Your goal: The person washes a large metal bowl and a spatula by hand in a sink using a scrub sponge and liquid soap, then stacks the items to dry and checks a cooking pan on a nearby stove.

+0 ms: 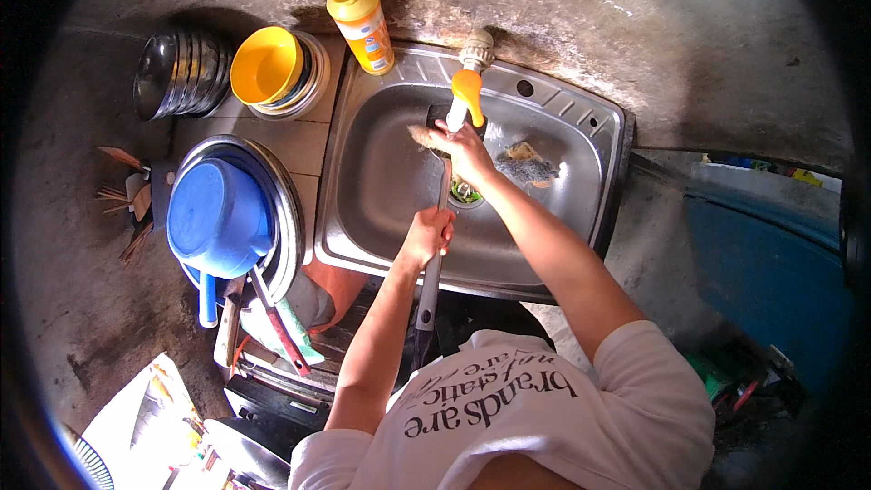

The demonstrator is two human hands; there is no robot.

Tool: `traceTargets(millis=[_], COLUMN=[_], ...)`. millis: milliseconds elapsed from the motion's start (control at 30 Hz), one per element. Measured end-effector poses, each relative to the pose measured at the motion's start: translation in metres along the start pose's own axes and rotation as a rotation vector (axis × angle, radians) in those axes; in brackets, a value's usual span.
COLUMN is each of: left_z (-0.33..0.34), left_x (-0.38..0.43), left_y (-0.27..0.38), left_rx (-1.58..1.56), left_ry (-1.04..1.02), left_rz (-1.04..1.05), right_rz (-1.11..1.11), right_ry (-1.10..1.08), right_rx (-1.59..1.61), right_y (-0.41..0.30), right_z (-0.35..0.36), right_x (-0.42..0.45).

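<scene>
My left hand [429, 238] is closed around the long grey handle [430, 286] of a kitchen turner, over the front part of a stainless steel sink [367, 177]. The turner's dark blade [437, 114] lies under the tap, partly hidden by my right hand. Just below the spout, my right hand [466, 153] holds a tan scrubbing pad [420, 137] by the turner's neck. The white tap has an orange lever [467, 90]. A grey mesh scrubber with a yellowish sponge [525, 167] rests on the sink floor to the right. Green scraps [464, 192] sit in the drain.
An orange bottle with a yellow cap [360, 20] stands at the sink's back left corner. Left of it are a yellow bowl [265, 64] on stacked dishes and dark stacked bowls [180, 75]. A blue dipper [218, 214] and knives top a pile of basins [296, 218].
</scene>
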State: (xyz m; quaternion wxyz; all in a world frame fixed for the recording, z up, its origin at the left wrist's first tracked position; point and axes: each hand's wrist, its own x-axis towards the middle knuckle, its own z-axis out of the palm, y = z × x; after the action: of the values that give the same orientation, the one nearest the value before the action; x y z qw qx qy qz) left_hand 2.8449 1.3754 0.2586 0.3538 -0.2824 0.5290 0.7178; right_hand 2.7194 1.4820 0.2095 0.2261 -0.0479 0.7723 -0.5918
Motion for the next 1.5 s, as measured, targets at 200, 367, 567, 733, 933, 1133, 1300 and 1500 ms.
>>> traceTargets(millis=[200,367,567,733,933,1133,1300,1500], left_z=[0.001,-0.005,-0.011,-0.008,-0.018,-0.032,-0.046,-0.018], left_x=[0.002,-0.018,-0.026,-0.03,-0.031,-0.06,-0.056,-0.041], left_y=[0.022,0.033,0.012,0.017,0.02,0.011,-0.008,0.014], left_rx=[0.202,0.234,0.239,0.238,0.22,0.437,1.322,1.424], left_ry=[0.045,0.077,0.028,0.034,0.043,-0.052,0.507,0.494], left_rz=[0.044,0.004,-0.029,0.01,0.047,0.09,0.308,0.341], right_rz=[0.025,-0.101,-0.116,0.144,-0.768,-0.02,-0.119,-0.514], right_ry=[0.038,0.169,0.044,-0.112,0.527,0.116,0.227,0.164], right_rx=[0.156,0.339,0.618,0.828,-0.297,0.994,0.259,-0.237], right_y=[0.06,0.034,0.012,0.013,0.041,0.101,0.007,0.015], right_z=[0.009,-0.008,0.032,0.021,0.027,-0.026,-0.042,0.029], right_x=[0.04,0.023,-0.018,0.004,0.028,0.037,-0.007,0.008])
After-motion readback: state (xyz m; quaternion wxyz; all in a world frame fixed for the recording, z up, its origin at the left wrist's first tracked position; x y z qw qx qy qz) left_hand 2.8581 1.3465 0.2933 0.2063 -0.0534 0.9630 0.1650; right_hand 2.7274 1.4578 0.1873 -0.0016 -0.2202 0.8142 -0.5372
